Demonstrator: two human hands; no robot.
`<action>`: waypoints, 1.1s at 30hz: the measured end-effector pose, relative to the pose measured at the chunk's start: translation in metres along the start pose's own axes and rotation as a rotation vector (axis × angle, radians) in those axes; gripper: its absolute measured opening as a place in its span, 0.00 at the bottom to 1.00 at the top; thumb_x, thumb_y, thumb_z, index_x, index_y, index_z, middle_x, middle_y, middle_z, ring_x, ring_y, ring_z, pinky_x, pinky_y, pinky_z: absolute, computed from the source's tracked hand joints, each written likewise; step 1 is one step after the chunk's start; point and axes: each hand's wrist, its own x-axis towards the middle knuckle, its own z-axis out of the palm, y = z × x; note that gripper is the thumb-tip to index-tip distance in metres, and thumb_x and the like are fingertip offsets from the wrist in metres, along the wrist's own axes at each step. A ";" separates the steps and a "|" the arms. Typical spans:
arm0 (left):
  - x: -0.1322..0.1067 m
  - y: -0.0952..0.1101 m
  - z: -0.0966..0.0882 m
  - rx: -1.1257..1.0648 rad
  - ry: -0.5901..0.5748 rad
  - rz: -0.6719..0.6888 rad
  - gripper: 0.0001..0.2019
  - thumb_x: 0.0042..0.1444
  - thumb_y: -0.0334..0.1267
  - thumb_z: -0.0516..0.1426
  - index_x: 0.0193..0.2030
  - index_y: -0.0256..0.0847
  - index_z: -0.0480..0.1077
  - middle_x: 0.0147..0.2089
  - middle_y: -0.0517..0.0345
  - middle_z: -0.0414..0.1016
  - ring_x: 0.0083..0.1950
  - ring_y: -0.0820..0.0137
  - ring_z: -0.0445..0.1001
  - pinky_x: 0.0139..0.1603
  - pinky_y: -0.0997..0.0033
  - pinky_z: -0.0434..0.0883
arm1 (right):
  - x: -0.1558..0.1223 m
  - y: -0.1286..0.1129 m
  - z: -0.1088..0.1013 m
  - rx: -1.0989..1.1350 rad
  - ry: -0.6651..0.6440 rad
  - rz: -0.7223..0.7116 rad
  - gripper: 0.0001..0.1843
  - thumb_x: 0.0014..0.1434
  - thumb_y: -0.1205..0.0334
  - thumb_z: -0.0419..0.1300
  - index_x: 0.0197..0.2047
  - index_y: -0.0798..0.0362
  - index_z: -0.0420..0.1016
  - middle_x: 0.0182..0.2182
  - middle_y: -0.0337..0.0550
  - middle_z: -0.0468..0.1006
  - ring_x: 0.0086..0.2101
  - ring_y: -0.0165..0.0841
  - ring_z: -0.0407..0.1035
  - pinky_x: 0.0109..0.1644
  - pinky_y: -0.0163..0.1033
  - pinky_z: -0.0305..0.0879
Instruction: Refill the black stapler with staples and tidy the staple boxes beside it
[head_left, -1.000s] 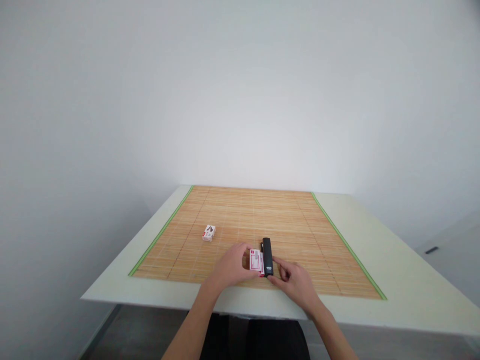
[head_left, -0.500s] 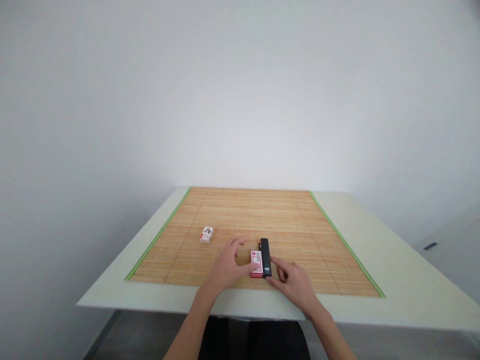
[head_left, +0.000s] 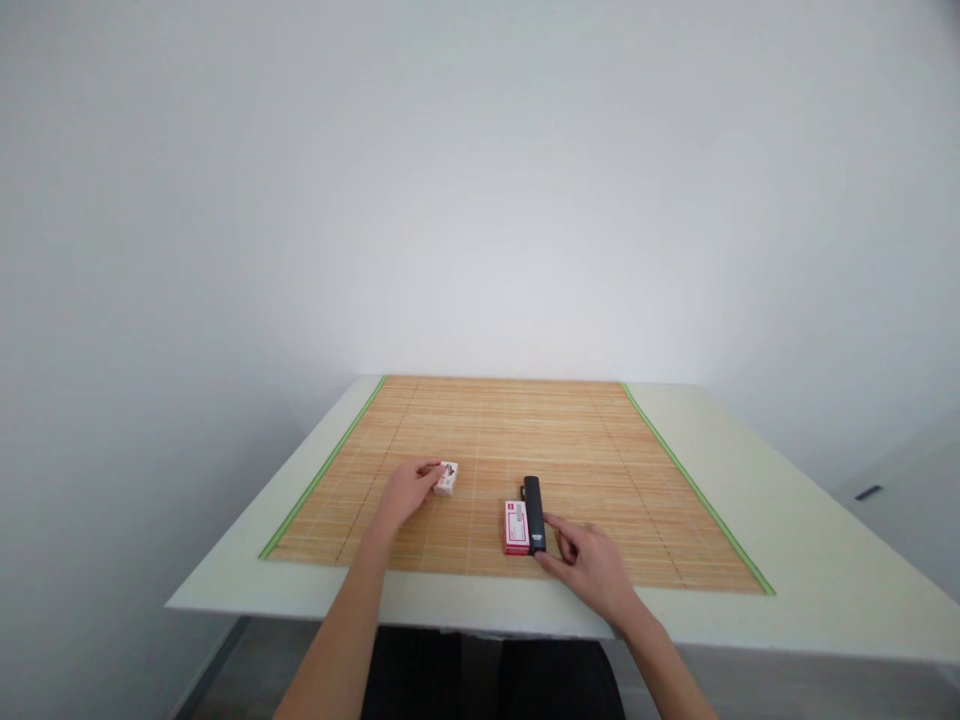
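Observation:
A black stapler (head_left: 533, 513) lies on a bamboo mat (head_left: 570, 450), with a red and white box (head_left: 515, 527) flat against its left side. My right hand (head_left: 589, 565) rests beside the stapler's near end, thumb and forefinger touching it, fingers loosely curled. My left hand (head_left: 405, 493) is out to the left, its fingertips closed on a small white box (head_left: 447, 477) with red and black print, which sits just above or on the mat.
The mat has green edges and covers most of a pale table (head_left: 825, 560). White walls stand behind and to the left. The table's near edge (head_left: 480, 620) runs just below my wrists. A grey surface (head_left: 900, 500) shows at the far right.
My left hand left the red and white box, reached left to the small white box and took it. That box now sits further right than before. My right hand stayed by the stapler.

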 end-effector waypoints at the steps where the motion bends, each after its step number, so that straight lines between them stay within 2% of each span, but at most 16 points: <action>1: -0.001 0.004 0.012 -0.015 -0.035 -0.002 0.26 0.58 0.58 0.59 0.53 0.41 0.79 0.36 0.54 0.83 0.24 0.70 0.73 0.28 0.71 0.67 | 0.000 0.000 0.000 -0.001 -0.001 -0.002 0.30 0.63 0.41 0.61 0.64 0.45 0.75 0.23 0.32 0.72 0.27 0.33 0.68 0.36 0.38 0.56; 4: -0.006 0.019 0.047 -0.063 -0.127 -0.005 0.26 0.59 0.57 0.60 0.55 0.40 0.78 0.37 0.54 0.83 0.21 0.73 0.72 0.24 0.73 0.65 | 0.000 -0.001 -0.002 0.002 0.002 -0.007 0.30 0.63 0.41 0.61 0.64 0.43 0.75 0.22 0.32 0.71 0.26 0.32 0.68 0.36 0.38 0.56; 7: -0.009 0.032 0.074 -0.102 -0.191 -0.009 0.26 0.59 0.57 0.61 0.54 0.39 0.77 0.39 0.53 0.84 0.21 0.74 0.73 0.22 0.75 0.63 | 0.000 -0.001 -0.003 0.009 -0.003 -0.011 0.29 0.63 0.41 0.61 0.64 0.43 0.75 0.22 0.31 0.71 0.26 0.32 0.67 0.35 0.37 0.55; 12: -0.012 0.045 0.094 -0.135 -0.255 0.006 0.25 0.58 0.58 0.62 0.50 0.38 0.79 0.40 0.51 0.84 0.21 0.73 0.73 0.22 0.73 0.65 | 0.000 0.000 -0.002 0.012 0.000 -0.015 0.29 0.63 0.41 0.62 0.63 0.42 0.76 0.22 0.32 0.71 0.26 0.32 0.67 0.35 0.37 0.55; 20: -0.021 0.053 0.095 -0.128 -0.270 0.009 0.26 0.59 0.59 0.61 0.53 0.39 0.80 0.43 0.50 0.84 0.22 0.72 0.72 0.25 0.70 0.68 | 0.002 -0.001 -0.002 0.020 -0.013 -0.007 0.29 0.63 0.41 0.63 0.63 0.42 0.76 0.21 0.31 0.71 0.25 0.32 0.67 0.35 0.37 0.55; 23: -0.031 0.058 0.089 -0.113 -0.228 0.025 0.27 0.61 0.60 0.58 0.54 0.41 0.79 0.48 0.47 0.84 0.32 0.66 0.78 0.32 0.67 0.72 | 0.001 -0.003 -0.003 0.016 -0.015 0.010 0.29 0.63 0.41 0.62 0.63 0.43 0.76 0.22 0.32 0.71 0.25 0.32 0.67 0.35 0.37 0.57; 25: -0.043 0.057 0.082 -0.091 -0.162 0.081 0.28 0.64 0.61 0.55 0.58 0.42 0.77 0.53 0.46 0.82 0.45 0.60 0.80 0.43 0.63 0.75 | -0.002 -0.005 -0.005 0.022 -0.010 0.010 0.31 0.62 0.42 0.63 0.65 0.44 0.74 0.24 0.34 0.73 0.28 0.34 0.68 0.37 0.38 0.60; 26: -0.050 0.055 0.077 -0.074 -0.138 0.123 0.29 0.64 0.61 0.55 0.61 0.43 0.75 0.57 0.46 0.80 0.51 0.59 0.79 0.50 0.61 0.75 | -0.004 -0.006 -0.005 0.025 0.003 -0.004 0.32 0.62 0.43 0.63 0.66 0.44 0.73 0.27 0.36 0.76 0.31 0.36 0.70 0.40 0.40 0.62; 28: -0.066 0.048 0.068 -0.023 -0.145 0.217 0.36 0.59 0.62 0.60 0.69 0.45 0.68 0.66 0.46 0.73 0.62 0.55 0.74 0.62 0.55 0.70 | -0.009 -0.008 -0.005 0.018 0.043 -0.042 0.35 0.59 0.44 0.65 0.68 0.44 0.70 0.40 0.44 0.80 0.43 0.42 0.72 0.50 0.45 0.65; 31: -0.086 0.039 0.061 0.081 -0.250 0.328 0.53 0.45 0.63 0.70 0.75 0.46 0.58 0.75 0.45 0.61 0.73 0.49 0.61 0.73 0.50 0.60 | -0.015 -0.013 -0.001 -0.034 0.076 -0.055 0.39 0.55 0.45 0.69 0.68 0.43 0.69 0.60 0.50 0.73 0.59 0.50 0.64 0.63 0.52 0.59; 33: -0.092 0.036 0.062 0.146 -0.287 0.370 0.55 0.43 0.64 0.71 0.75 0.47 0.57 0.76 0.46 0.59 0.76 0.48 0.57 0.75 0.47 0.55 | -0.015 -0.015 0.003 -0.071 0.075 -0.034 0.39 0.55 0.44 0.69 0.68 0.42 0.70 0.63 0.49 0.71 0.61 0.51 0.62 0.65 0.53 0.57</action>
